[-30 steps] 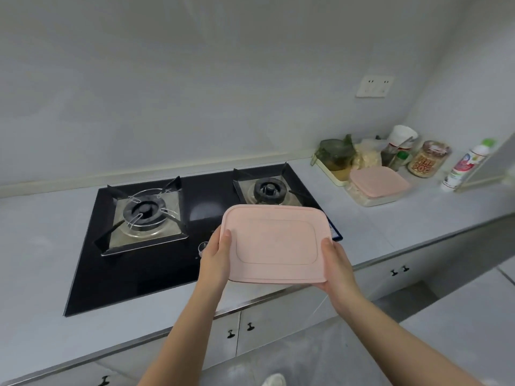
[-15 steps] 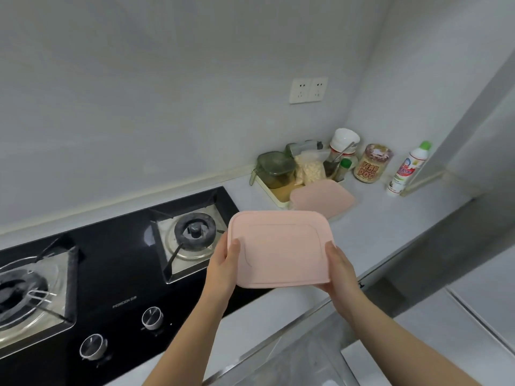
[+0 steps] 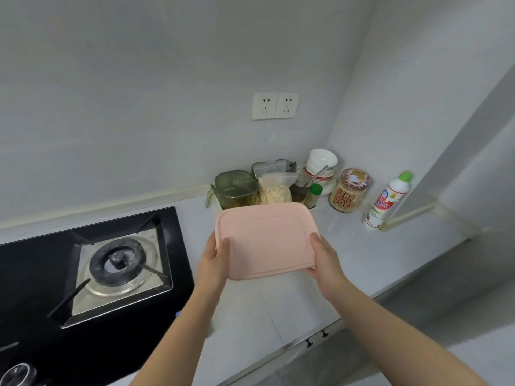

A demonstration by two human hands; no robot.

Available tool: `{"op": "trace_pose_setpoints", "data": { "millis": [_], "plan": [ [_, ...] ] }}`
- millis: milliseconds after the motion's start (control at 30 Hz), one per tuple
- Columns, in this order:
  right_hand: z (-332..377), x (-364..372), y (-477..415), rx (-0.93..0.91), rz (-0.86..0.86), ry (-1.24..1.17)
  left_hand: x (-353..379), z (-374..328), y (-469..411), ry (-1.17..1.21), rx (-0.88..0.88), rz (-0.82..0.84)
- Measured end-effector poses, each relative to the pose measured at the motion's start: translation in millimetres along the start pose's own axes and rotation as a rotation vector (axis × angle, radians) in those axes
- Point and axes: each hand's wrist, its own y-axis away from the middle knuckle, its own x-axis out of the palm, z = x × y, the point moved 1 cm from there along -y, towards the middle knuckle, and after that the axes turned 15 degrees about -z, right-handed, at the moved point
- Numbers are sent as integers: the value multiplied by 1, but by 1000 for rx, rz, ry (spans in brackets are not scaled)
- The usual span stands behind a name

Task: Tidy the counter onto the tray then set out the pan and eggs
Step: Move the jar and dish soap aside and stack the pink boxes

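Shifted rightward, pink container (image 3: 264, 240) now hides most of the tray (image 3: 220, 207).

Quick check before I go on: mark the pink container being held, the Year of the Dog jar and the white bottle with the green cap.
pink container (image 3: 267, 240), head view, centre of its top face.
jar (image 3: 345, 199), head view, on the printed lettering.
white bottle (image 3: 386, 202), head view, on the label, mid-body.

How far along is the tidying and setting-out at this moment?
Done: a green container and an oats bag stand packed together by the back wall. In hand: the left hand and right hand grip a pink box above the counter, near that group. Left: the jar and white bottle stand apart on bare counter; no pan or eggs in view.
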Motion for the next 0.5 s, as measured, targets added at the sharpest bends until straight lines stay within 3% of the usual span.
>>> {"op": "trace_pose_setpoints", "data": {
  "millis": [267, 500],
  "plan": [
    [43, -9, -97, -18, 27, 84, 94, -12, -14, -57, 0, -95],
    [49, 2, -146, -18, 23, 165, 128, -11, -39, -131, -7, -151]
  ]
}}
